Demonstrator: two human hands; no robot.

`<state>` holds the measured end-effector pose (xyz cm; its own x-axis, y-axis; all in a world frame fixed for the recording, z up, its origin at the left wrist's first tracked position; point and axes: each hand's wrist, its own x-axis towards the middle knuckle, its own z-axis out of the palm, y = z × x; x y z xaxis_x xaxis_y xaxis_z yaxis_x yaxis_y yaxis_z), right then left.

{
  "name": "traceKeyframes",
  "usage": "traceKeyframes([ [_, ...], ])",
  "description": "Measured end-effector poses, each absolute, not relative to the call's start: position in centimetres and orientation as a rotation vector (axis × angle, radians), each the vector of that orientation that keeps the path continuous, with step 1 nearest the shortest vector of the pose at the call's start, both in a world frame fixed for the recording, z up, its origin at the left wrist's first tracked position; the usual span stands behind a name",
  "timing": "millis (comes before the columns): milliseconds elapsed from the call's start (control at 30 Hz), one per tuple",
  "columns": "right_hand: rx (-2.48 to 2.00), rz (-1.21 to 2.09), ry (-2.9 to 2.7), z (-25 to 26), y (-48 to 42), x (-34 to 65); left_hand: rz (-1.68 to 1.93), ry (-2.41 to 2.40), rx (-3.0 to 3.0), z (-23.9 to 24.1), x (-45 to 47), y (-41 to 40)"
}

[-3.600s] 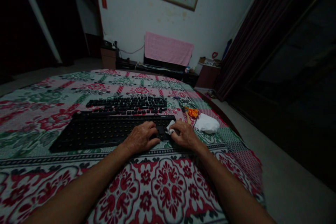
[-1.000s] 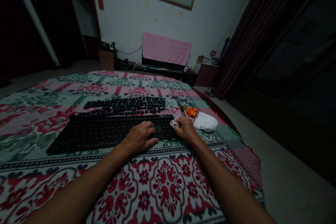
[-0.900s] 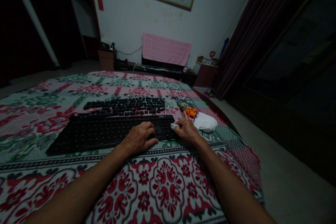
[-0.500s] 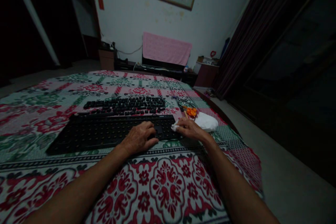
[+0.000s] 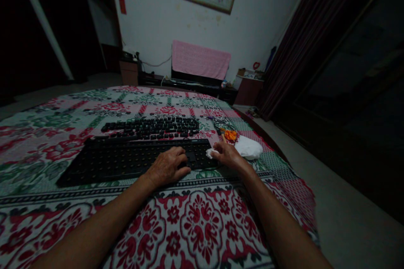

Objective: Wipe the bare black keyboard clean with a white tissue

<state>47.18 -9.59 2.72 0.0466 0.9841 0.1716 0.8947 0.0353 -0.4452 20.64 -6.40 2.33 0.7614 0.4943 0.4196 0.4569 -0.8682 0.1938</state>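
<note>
Black keyboard base (image 5: 116, 162) lay on patterned cloth (image 5: 202, 227), partly covered by the left hand (image 5: 168, 164), half-curled, palm unseen, any hold impossible to tell, while the right hand (image 5: 228, 155), fingers bent, pinched a partly hidden white wad (image 5: 209, 153) at the base's right end, loose keycaps (image 5: 154, 127) beyond too dim to read.

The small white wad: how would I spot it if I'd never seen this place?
On the flowered cloth lies a long black keyboard. At its right end, the right hand holds the small white wad at its fingertips. It is much smaller than the white bundle lying to that hand's right.
</note>
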Motion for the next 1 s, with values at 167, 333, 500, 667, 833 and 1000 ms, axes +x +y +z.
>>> traceKeyframes([
  [167,-1.978,0.242,-2.020,3.5,-9.9,46.7,0.713,0.778,2.872,2.3,20.7,-6.4],
  [333,-2.194,0.045,-1.981,4.4,-10.6,44.9,0.704,0.781,2.885,2.2,20.6,-6.3],
  [500,-2.235,-0.067,-1.913,5.0,-10.7,44.9,0.710,0.778,2.885,2.1,20.6,-6.3],
  [667,-2.030,-0.153,-1.833,4.1,-8.9,46.0,0.708,0.770,2.879,2.3,20.7,-6.3],
  [833,-1.869,-0.210,-1.851,2.6,-7.1,45.0,0.714,0.755,2.871,2.4,20.7,-6.4],
  [1000,-1.920,-0.181,-1.988,2.9,-7.0,44.5,0.715,0.752,2.859,2.3,20.7,-6.2],
])
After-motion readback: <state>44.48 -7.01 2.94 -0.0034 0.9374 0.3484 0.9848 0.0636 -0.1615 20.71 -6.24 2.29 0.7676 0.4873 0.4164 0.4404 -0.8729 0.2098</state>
